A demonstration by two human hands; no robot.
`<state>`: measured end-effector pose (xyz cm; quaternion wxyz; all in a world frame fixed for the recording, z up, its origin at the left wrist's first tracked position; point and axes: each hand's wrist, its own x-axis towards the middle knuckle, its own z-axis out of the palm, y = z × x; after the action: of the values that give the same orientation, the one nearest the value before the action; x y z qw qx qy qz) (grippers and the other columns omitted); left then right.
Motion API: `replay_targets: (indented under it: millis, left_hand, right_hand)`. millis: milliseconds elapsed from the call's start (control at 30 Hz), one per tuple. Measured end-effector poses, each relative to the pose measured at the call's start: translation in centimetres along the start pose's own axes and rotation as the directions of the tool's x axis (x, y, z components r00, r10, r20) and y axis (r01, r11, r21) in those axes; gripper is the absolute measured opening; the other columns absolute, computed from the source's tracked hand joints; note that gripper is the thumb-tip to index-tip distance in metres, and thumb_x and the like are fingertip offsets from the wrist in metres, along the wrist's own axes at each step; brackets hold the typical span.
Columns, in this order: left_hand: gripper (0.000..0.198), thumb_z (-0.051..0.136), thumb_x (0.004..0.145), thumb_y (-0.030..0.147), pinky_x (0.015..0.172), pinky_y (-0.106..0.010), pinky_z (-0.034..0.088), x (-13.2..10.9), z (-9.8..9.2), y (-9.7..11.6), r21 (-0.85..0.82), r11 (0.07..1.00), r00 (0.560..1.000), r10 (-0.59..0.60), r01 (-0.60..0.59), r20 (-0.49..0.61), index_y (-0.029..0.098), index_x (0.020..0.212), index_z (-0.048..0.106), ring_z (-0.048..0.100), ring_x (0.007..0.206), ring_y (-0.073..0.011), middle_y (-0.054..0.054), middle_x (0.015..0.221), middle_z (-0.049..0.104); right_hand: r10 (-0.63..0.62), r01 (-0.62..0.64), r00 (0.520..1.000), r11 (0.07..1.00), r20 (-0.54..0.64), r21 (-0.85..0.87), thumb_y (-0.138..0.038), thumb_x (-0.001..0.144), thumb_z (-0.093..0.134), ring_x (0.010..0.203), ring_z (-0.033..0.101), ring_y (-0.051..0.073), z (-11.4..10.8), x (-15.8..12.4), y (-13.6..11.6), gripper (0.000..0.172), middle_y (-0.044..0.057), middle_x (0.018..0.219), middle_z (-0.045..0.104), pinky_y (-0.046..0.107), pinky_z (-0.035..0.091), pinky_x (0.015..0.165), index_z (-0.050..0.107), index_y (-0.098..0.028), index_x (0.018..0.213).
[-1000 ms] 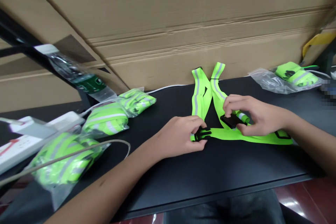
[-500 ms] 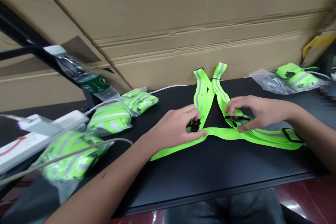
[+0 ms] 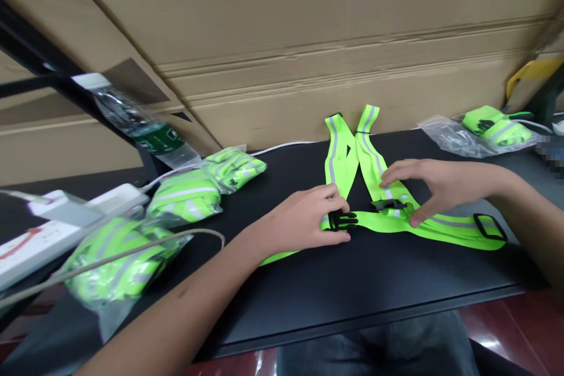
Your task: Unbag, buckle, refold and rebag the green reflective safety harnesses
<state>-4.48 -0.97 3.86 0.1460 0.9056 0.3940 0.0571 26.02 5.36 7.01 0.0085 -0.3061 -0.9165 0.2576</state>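
Note:
A neon green reflective strap vest (image 3: 445,227) lies spread on the black table (image 3: 361,282), its two shoulder straps running up toward the cardboard. My left hand (image 3: 304,220) pinches the black pronged buckle (image 3: 341,221) at the end of the waist strap, fingers closed around it. My right hand (image 3: 429,185) hovers over the strap crossing with fingers spread, thumb and fingertips touching the green webbing beside a black slider (image 3: 388,205). Another black slider (image 3: 489,226) sits farther right on the strap.
Several bagged green vests (image 3: 185,200) lie at the left, near a white power strip (image 3: 53,229) and a plastic water bottle (image 3: 141,129). One more bagged vest (image 3: 493,126) is at the back right. A cardboard wall (image 3: 308,41) stands behind the table.
My left hand has moved the buckle right and down onto the waist strap. My right hand has opened and lifted slightly off the black slider it was pinching.

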Motion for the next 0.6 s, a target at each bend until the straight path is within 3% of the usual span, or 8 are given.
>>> replay_targets:
  millis: [100, 167, 300, 400, 600]
  left_hand:
    - [0.034, 0.064, 0.089, 0.049, 0.076, -0.032, 0.046, 0.1, 0.5, 0.0, 0.01, 1.0, 0.999, -0.014, 0.015, -0.031, 0.023, 0.111, 0.067, 0.062, 0.093, -0.0202, -0.004, 0.106, 0.061]
    - [0.035, 0.062, 0.09, 0.049, 0.077, -0.033, 0.047, 0.4, 1.0, 0.1, 0.021, 1.0, 0.998, -0.015, 0.016, -0.059, 0.022, 0.112, 0.067, 0.061, 0.093, -0.0213, -0.005, 0.105, 0.06]
    - [0.036, 0.057, 0.094, 0.046, 0.082, -0.035, 0.048, 0.9, 1.4, 0.5, 0.024, 0.999, 0.998, 0.024, -0.022, -0.066, 0.023, 0.121, 0.066, 0.059, 0.096, -0.022, -0.007, 0.108, 0.057]
    - [0.037, 0.057, 0.094, 0.043, 0.085, -0.035, 0.047, 1.0, 1.3, 0.7, 0.009, 0.999, 0.997, 0.037, -0.036, -0.067, 0.026, 0.125, 0.067, 0.057, 0.097, -0.0218, -0.007, 0.108, 0.056]
    - [0.034, 0.067, 0.088, 0.048, 0.098, -0.04, 0.043, 1.1, 1.9, 0.6, -0.148, 0.987, 0.989, -0.077, 0.058, -0.129, 0.024, 0.113, 0.069, 0.049, 0.109, -0.0251, -0.005, 0.111, 0.057]
  right_hand:
    - [0.119, -0.137, 0.985, 0.98, -0.126, -0.145, -0.069, 0.056, 0.084, 0.126, 0.055, 0.042, 1.0, -1.3, 0.3, 0.105, 0.014, 0.141, 0.059, 0.056, 0.047, 0.103, 0.055, -0.022, 0.145]
    - [0.132, -0.168, 0.975, 0.966, -0.179, -0.198, -0.073, 0.056, 0.082, 0.129, 0.053, 0.045, 2.1, -2.1, 0.4, 0.107, 0.017, 0.141, 0.058, 0.059, 0.045, 0.104, 0.054, -0.02, 0.145]
    - [0.148, -0.187, 0.973, 0.956, -0.177, -0.226, -0.072, 0.073, 0.072, 0.13, 0.054, 0.041, 3.8, -2.9, 0.5, 0.093, 0.018, 0.147, 0.054, 0.057, 0.046, 0.104, 0.052, -0.021, 0.147]
    - [0.145, -0.207, 0.961, 0.94, -0.235, -0.27, -0.068, 0.075, 0.074, 0.125, 0.057, 0.04, 4.2, -3.1, 1.0, 0.085, 0.016, 0.141, 0.059, 0.055, 0.048, 0.101, 0.056, -0.022, 0.144]
    - [0.03, -0.066, 0.966, 0.989, -0.257, -0.13, -0.055, 0.089, 0.064, 0.119, 0.06, 0.03, 3.7, -2.8, 2.3, 0.055, 0.011, 0.134, 0.059, 0.046, 0.05, 0.101, 0.061, -0.03, 0.138]
